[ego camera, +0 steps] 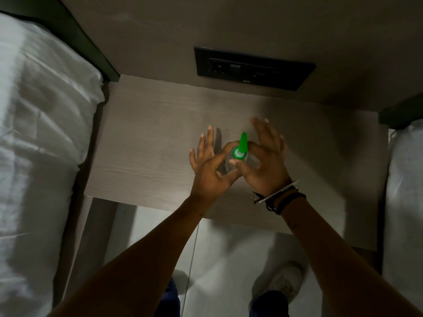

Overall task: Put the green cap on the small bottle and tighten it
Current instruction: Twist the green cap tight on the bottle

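A small clear bottle [229, 163] is held above the wooden bedside table [148, 143], between both hands. A pointed green cap [240, 147] sits on the bottle's neck, its tip aimed away from me. My left hand [209, 165] pinches the bottle with thumb and forefinger, the other fingers spread. My right hand [265, 161] touches the base of the cap and the bottle with thumb and forefinger, its other fingers raised. Most of the bottle is hidden by my fingers.
A black socket panel [254, 68] is set in the wall behind the table. White bedding [39, 133] lies to the left and more [405, 202] to the right. My shoes [286, 280] stand on the pale floor below the table edge.
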A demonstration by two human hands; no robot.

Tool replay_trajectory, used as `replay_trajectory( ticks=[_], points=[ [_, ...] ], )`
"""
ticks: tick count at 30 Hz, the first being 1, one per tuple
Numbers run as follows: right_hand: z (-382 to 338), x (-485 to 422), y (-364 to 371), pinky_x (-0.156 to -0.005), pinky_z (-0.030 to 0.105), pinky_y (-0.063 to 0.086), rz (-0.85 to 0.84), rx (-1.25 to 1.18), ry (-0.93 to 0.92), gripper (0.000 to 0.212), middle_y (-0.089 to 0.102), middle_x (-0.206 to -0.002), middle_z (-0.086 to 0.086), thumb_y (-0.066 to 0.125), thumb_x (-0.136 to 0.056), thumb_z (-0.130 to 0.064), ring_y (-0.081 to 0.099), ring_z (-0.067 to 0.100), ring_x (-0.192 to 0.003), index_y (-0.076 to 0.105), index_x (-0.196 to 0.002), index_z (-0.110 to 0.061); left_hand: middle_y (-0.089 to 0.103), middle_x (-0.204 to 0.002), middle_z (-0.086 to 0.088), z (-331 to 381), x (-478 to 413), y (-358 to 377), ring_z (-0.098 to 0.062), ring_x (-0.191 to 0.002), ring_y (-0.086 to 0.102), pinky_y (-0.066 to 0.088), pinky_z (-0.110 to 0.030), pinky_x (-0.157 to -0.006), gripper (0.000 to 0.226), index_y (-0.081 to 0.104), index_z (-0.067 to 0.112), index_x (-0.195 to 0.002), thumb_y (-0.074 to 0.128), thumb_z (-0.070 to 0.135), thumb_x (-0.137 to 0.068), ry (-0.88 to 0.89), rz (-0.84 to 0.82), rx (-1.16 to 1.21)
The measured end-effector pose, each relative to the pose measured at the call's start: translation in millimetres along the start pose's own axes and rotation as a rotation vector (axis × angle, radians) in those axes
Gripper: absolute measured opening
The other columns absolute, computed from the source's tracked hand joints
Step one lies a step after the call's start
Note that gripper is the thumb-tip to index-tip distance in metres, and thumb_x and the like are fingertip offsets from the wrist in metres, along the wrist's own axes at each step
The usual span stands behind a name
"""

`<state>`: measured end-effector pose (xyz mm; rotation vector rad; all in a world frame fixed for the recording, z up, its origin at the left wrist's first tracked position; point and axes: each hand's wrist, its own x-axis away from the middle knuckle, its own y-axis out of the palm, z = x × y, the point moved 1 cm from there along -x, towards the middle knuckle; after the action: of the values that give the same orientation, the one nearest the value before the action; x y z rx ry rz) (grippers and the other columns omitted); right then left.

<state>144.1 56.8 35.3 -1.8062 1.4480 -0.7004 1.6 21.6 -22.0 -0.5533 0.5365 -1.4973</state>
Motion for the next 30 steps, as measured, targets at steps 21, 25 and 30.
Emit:
replay_trajectory(
  ticks=[21, 25, 30],
  points=[
    [0.6, 2.3, 6.8, -0.109, 0.061, 0.029, 0.107, -0.162, 0.024, 0.035, 0.046, -0.146, 0.002, 0.077, -0.066, -0.038, 0.029, 0.024, -0.141, 0.067, -0.097, -0.024, 0.007, -0.163, -0.006, 2.2, 0.6, 1.9, -0.026, -0.15, -0.002, -0.004, -0.058, -0.115, 0.057, 0.05, 0.041, -0.132, 0.058, 0.062, -0.08, 0.026, 0.011, 0.0],
    [-10.6, -2.5, 12.4, -0.105, 0.052, 0.039, 0.124, -0.096, 0.15, 0.062, 0.043, -0.144, 0.0, 0.081, -0.055, -0.052, 0.034, 0.014, -0.13, 0.055, -0.102, -0.022, 0.009, -0.163, -0.008, 3.9, -0.4, 1.8, -0.029, -0.15, 0.001, 0.001, -0.065, -0.114, 0.058, 0.055, 0.034, -0.131, 0.059, 0.06, -0.079, -0.002, 0.001, -0.013],
    [-1.4, 3.9, 11.5, -0.116, 0.055, 0.025, 0.043, -0.299, 0.103, 0.039, 0.031, -0.155, 0.005, 0.077, -0.072, -0.03, 0.021, 0.022, -0.144, 0.064, -0.109, -0.024, 0.01, -0.163, -0.008, 6.7, 3.1, 1.6, -0.028, -0.15, 0.001, -0.002, -0.061, -0.114, 0.05, 0.064, 0.031, -0.117, 0.057, 0.061, -0.078, -0.033, 0.021, 0.056]
  ],
)
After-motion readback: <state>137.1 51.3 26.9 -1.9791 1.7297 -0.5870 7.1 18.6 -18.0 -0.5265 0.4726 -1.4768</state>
